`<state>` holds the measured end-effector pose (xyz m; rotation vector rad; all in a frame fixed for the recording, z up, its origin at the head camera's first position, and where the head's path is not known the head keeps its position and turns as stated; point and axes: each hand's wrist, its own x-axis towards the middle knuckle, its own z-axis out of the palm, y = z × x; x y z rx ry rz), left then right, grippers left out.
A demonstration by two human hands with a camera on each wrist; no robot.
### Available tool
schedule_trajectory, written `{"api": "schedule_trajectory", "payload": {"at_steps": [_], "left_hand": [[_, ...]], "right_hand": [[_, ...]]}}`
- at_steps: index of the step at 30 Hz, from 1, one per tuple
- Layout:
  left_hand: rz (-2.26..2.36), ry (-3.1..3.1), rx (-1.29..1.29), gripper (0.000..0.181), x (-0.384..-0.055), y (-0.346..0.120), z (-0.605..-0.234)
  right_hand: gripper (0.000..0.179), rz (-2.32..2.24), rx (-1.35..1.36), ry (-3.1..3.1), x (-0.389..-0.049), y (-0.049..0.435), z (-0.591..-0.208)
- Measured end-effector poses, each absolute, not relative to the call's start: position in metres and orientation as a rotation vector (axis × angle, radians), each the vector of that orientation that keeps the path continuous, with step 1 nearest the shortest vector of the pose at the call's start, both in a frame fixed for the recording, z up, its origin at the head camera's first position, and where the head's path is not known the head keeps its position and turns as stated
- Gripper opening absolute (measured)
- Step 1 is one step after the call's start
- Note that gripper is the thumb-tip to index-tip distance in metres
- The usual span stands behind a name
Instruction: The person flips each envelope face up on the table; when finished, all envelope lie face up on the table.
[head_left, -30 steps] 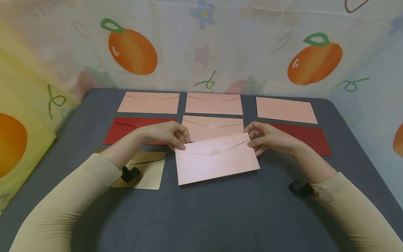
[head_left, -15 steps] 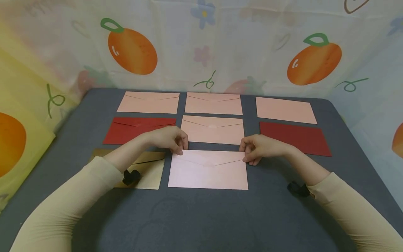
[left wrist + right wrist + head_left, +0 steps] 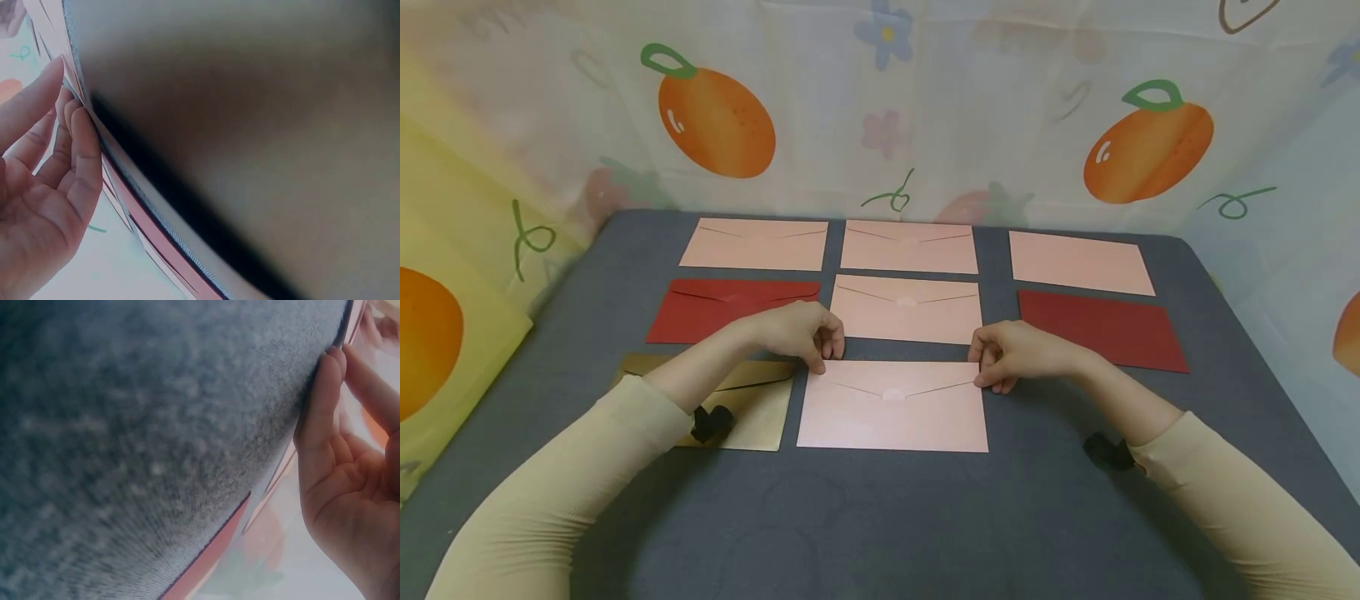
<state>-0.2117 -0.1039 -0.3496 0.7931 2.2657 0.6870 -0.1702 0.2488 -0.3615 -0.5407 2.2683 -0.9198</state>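
Note:
A pale pink envelope [image 3: 891,421], flap side up with a round seal, lies flat on the dark table in the front middle. My left hand [image 3: 805,329] holds its upper left corner, thumb on top and fingers curled beside the edge. At the upper right corner, my right hand [image 3: 1015,354] pinches the edge between thumb and fingers. In the left wrist view the left hand [image 3: 44,187] shows its palm, with the fingertips against the table. The right wrist view shows the right hand [image 3: 356,469] with thumb and forefinger close together at the pink edge.
Behind it lies another pink envelope [image 3: 906,321]. Red envelopes [image 3: 700,308] flank that one, the right red envelope [image 3: 1105,329] being flap down. Several pink envelopes [image 3: 910,250] form the back row. A gold envelope [image 3: 752,417] lies partly under my left forearm. A printed curtain [image 3: 925,108] hangs behind.
The pink envelope, held tilted between both hands a second ago, has come down toward me and a little left, straightened and now flat on the table. Both hands moved with it.

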Motion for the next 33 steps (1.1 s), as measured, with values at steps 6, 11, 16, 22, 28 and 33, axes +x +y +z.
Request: {"api": "schedule_trajectory", "payload": {"at_steps": [6, 11, 16, 22, 28, 33], "left_hand": [[0.676, 2.272, 0.776, 0.019, -0.212, -0.104, -0.35], [0.662, 2.277, 0.773, 0.02, -0.211, -0.104, -0.35], [0.609, 2.284, 0.81, 0.017, -0.212, -0.099, -0.346], [0.667, 2.308, 0.868, 0.019, -0.217, -0.08, -0.336], [0.926, 2.322, 0.897, 0.029, -0.226, -0.035, -0.319], [1.307, 2.239, 0.795, 0.038, -0.241, 0.015, -0.317]], "right_hand": [[0.027, -0.88, -0.536, 2.31, -0.168, 0.246, -0.361], [0.028, -0.872, -0.537, 2.316, -0.168, 0.244, -0.36], [0.032, -0.856, -0.54, 2.328, -0.166, 0.245, -0.358], [0.033, -0.9, -0.551, 2.389, -0.166, 0.262, -0.351], [0.032, -1.036, -0.448, 2.564, -0.178, 0.294, -0.333], [0.038, -1.072, -0.28, 2.767, -0.194, 0.327, -0.326]]}}
